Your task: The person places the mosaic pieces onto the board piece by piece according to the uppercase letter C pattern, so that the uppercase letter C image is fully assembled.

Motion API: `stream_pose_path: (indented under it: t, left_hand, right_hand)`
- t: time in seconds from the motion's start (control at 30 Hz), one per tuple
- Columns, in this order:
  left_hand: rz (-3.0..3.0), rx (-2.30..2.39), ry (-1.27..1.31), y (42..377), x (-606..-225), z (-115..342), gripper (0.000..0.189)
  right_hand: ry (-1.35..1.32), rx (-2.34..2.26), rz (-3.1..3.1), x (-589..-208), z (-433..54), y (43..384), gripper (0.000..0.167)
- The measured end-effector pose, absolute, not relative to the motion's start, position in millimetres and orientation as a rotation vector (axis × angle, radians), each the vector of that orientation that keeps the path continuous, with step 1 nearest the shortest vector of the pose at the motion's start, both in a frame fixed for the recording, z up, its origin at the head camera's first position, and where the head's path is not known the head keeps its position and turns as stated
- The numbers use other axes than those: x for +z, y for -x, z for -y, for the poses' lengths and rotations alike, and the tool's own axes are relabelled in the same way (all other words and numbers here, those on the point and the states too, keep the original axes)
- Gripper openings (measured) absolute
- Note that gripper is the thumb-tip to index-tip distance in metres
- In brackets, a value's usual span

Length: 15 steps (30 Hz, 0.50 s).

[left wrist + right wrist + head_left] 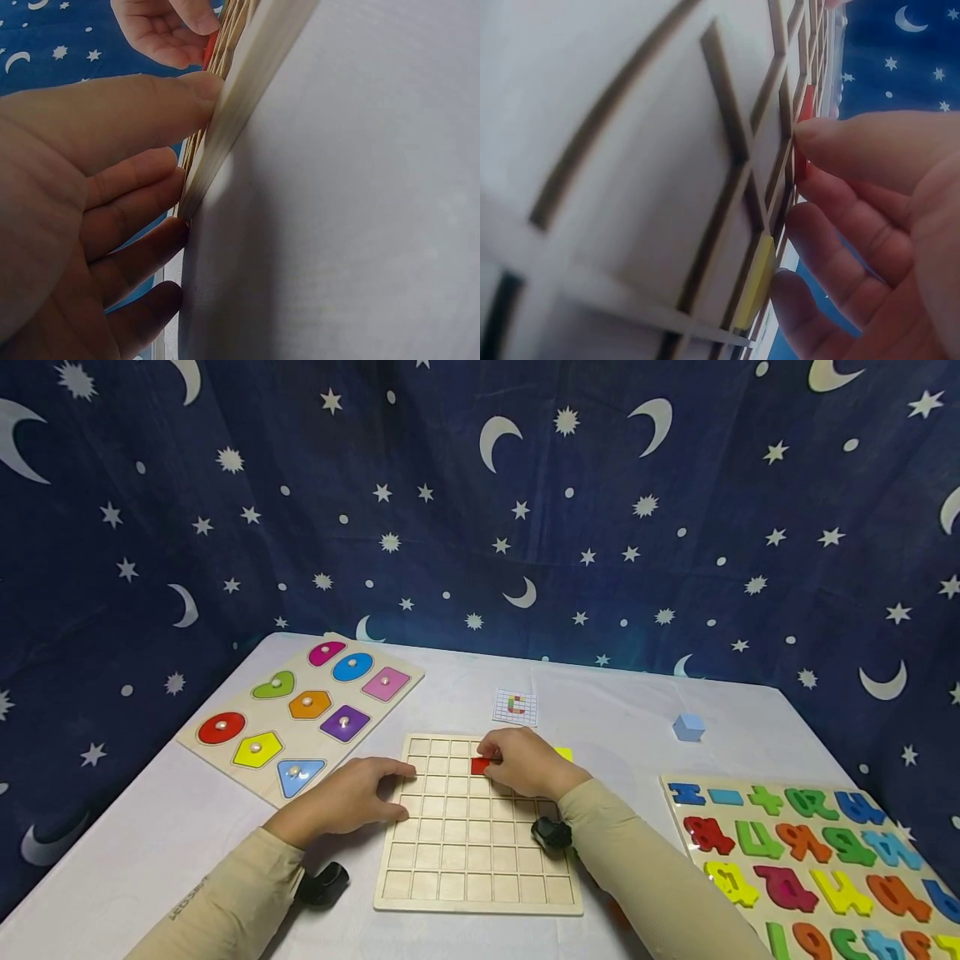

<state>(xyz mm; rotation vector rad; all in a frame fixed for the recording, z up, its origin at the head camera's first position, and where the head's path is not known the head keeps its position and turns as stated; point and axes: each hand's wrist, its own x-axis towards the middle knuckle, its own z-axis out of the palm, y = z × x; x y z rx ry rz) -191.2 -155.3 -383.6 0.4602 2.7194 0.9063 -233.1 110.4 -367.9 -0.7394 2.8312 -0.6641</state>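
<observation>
A wooden grid board [442, 856] lies flat on the white-covered table. Over its upper part, my right hand [528, 762] pinches a red square tile [478, 766] between thumb and fingers; the right wrist view shows the red tile [805, 135] at the grid ridges. Below it in that view sits a yellow tile [756, 283] by the lower fingers. My left hand [360, 795] rests at the board's left edge with thumb and fingers spread, and the left wrist view shows its thumb [150, 112] touching the wooden rim. Another yellow piece [564, 753] shows behind the right wrist.
A small card [515, 707] with a coloured grid pattern lies beyond the board. At left is a knobbed shape puzzle [390, 662]; at right, a letter puzzle board [678, 814]. A light blue block [688, 727] stands at the back right. A starry curtain [450, 527] hangs behind.
</observation>
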Motion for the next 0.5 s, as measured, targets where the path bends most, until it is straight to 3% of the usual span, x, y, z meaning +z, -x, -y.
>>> stream_pose_path:
  t: [0.5]
  left_hand:
    - [-2.733, 0.903, -0.475, 191.0, -384.2, 155.6, 0.055]
  right_hand:
    - [0.732, -0.653, -2.826, -367.2, -109.4, 232.0, 0.02]
